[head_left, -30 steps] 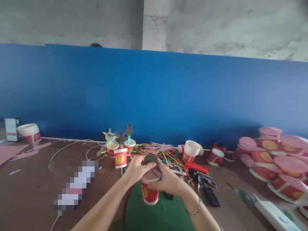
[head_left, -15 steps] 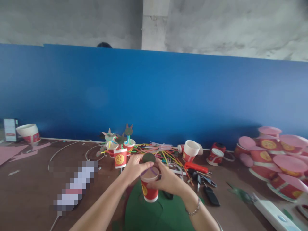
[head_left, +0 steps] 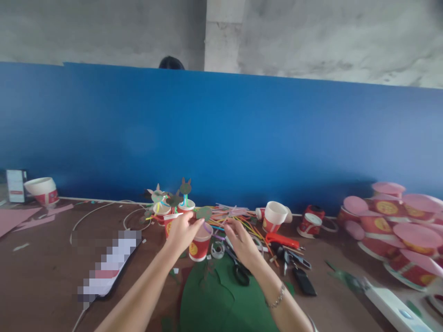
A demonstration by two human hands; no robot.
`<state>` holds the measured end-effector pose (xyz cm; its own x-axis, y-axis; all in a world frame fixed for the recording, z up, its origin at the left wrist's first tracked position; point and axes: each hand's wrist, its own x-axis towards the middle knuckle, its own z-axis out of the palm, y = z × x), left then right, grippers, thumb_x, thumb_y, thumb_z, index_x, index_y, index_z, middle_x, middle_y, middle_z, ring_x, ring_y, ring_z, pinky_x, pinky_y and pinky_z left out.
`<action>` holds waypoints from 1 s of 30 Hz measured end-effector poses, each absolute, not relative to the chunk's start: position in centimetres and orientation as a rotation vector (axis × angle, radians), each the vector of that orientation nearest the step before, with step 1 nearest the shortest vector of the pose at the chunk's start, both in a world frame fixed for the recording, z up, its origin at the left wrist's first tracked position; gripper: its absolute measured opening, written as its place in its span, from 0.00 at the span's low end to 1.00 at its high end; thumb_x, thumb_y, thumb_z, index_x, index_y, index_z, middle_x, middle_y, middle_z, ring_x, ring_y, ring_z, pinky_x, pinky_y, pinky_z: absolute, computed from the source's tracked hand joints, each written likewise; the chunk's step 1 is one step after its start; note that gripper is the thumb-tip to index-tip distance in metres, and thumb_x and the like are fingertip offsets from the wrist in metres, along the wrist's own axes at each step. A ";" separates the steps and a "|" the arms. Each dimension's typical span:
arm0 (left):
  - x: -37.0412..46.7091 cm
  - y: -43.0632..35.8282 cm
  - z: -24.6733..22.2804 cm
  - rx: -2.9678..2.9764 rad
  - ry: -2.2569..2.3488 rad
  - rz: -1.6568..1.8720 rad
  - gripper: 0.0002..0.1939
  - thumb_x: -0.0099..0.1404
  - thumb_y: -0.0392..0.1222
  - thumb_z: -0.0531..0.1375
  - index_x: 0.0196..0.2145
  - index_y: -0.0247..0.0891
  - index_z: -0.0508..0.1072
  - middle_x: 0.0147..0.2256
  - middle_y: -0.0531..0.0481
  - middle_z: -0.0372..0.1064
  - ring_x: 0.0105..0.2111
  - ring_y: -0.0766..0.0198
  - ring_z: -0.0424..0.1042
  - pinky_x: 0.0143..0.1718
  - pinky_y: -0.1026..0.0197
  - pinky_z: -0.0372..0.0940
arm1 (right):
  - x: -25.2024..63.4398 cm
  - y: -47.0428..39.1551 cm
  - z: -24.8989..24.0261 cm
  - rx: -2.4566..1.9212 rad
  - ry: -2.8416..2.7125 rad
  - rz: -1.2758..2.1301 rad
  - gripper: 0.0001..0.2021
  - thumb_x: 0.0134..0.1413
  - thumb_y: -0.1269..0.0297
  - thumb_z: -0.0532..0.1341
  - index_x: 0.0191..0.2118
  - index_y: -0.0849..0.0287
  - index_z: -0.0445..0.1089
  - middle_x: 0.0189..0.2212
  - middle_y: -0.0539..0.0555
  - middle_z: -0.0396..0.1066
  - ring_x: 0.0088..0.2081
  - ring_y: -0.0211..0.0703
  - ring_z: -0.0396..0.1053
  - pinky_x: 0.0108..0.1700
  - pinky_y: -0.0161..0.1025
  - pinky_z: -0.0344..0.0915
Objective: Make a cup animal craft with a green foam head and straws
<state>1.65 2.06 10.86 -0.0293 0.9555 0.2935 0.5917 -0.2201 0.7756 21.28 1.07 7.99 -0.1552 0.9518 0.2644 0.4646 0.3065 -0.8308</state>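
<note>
A red-and-white paper cup (head_left: 199, 249) with a yellow emblem stands at the centre, a round grey-green paper disc (head_left: 203, 213) at its rim and a purple strip showing by the disc. My left hand (head_left: 182, 229) grips the cup at its upper left side; its far fingers are hidden. To the right, my right hand (head_left: 241, 240) is apart from the cup, its fingers loosely bent and spread, holding nothing. Below and between the hands lie a tape roll (head_left: 218, 249) and dark-handled scissors (head_left: 241, 275).
Cups with animal-like paper heads (head_left: 185, 186) stand behind my left hand. Coloured strips (head_left: 228, 212) lie in a heap at the back. A red cutter (head_left: 282, 240), keys, and pink-topped cups (head_left: 382, 224) are to the right. A green sheet (head_left: 224, 304) lies in front.
The cup has moved left and away from me with my left hand. My right hand has let go of it and drawn right. The tape roll and scissors are now uncovered.
</note>
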 end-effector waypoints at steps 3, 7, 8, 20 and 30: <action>0.8 2.6 10.7 1.944 1.925 1.033 0.12 0.60 0.47 0.55 0.26 0.37 0.70 0.25 0.47 0.73 0.30 0.57 0.71 0.28 0.63 0.56 | 20.9 1.0 8.2 -1.608 -1.945 0.448 0.10 0.55 0.66 0.52 0.38 0.59 0.69 0.35 0.57 0.74 0.39 0.47 0.70 0.41 0.39 0.61; 0.5 3.1 10.0 1.978 2.020 0.928 0.08 0.60 0.44 0.55 0.32 0.37 0.70 0.29 0.46 0.74 0.33 0.57 0.72 0.29 0.63 0.55 | 19.3 -0.3 7.5 -1.774 -2.370 0.496 0.10 0.47 0.71 0.55 0.28 0.57 0.74 0.29 0.54 0.76 0.34 0.45 0.72 0.36 0.36 0.60; 0.5 3.2 9.9 1.970 2.009 0.912 0.08 0.59 0.43 0.56 0.32 0.37 0.70 0.30 0.46 0.74 0.34 0.57 0.72 0.29 0.64 0.56 | 18.9 -0.5 7.1 -1.746 -2.436 0.499 0.09 0.45 0.70 0.56 0.28 0.57 0.74 0.29 0.54 0.76 0.35 0.45 0.72 0.38 0.37 0.60; 0.7 3.2 9.7 1.953 1.970 0.866 0.08 0.60 0.44 0.55 0.33 0.37 0.69 0.32 0.45 0.74 0.34 0.57 0.72 0.30 0.64 0.56 | 17.6 -1.0 4.1 -1.796 -2.425 0.433 0.10 0.43 0.71 0.57 0.33 0.60 0.73 0.35 0.58 0.75 0.41 0.50 0.71 0.41 0.39 0.61; 0.6 3.4 9.6 1.918 1.948 0.876 0.13 0.59 0.42 0.57 0.42 0.39 0.70 0.36 0.47 0.75 0.40 0.58 0.72 0.36 0.64 0.61 | 18.0 -1.5 5.6 -1.825 -2.529 0.356 0.18 0.44 0.69 0.58 0.45 0.60 0.69 0.39 0.60 0.74 0.44 0.50 0.71 0.44 0.41 0.61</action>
<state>0.62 3.38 9.58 -0.0873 0.9718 0.2189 0.8085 -0.0592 0.5856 18.00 -1.46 5.60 -0.3240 0.9371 -0.1299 0.9365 0.2982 -0.1843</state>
